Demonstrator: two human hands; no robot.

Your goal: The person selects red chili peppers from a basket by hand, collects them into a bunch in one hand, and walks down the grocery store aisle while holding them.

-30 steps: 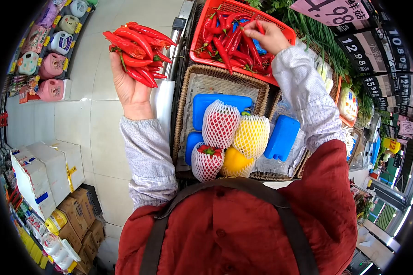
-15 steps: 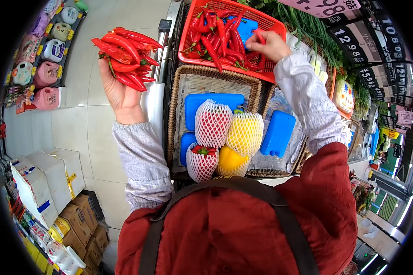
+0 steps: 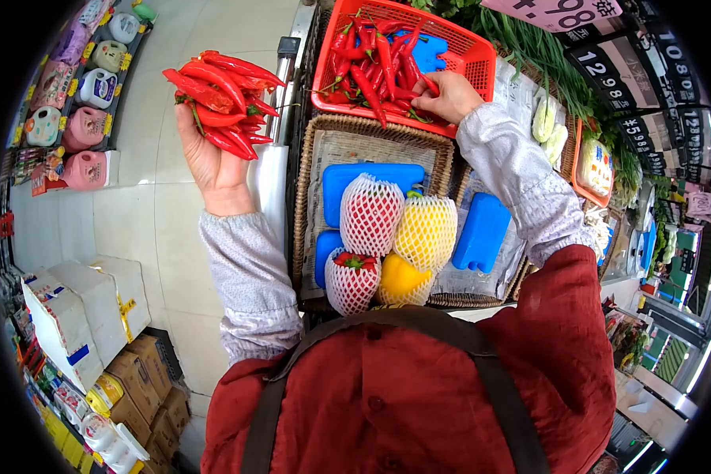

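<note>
A bunch of red chili peppers (image 3: 221, 95) rests in my left hand (image 3: 217, 170), which is raised over the aisle left of the display, its fingers mostly hidden behind them. My right hand (image 3: 450, 99) is at the front right of a red plastic basket (image 3: 474, 75). Its thumb and fingers pinch together at a red chili there. More chili peppers (image 3: 371, 63) lie heaped in the basket's left and middle, beside a blue ice pack (image 3: 428, 54) at the back.
Below the basket, a wicker tray (image 3: 300, 213) lined with newspaper holds red and yellow bell peppers (image 3: 425, 233) in foam nets and blue ice packs (image 3: 482, 231). Green leafy vegetables (image 3: 545, 59) and price signs (image 3: 616, 75) are at right. Cartons (image 3: 138, 367) stand lower left.
My right hand has moved from the back right of the basket down and left, to the chilies at its front edge. My left hand still holds its bunch, nearly unmoved.
</note>
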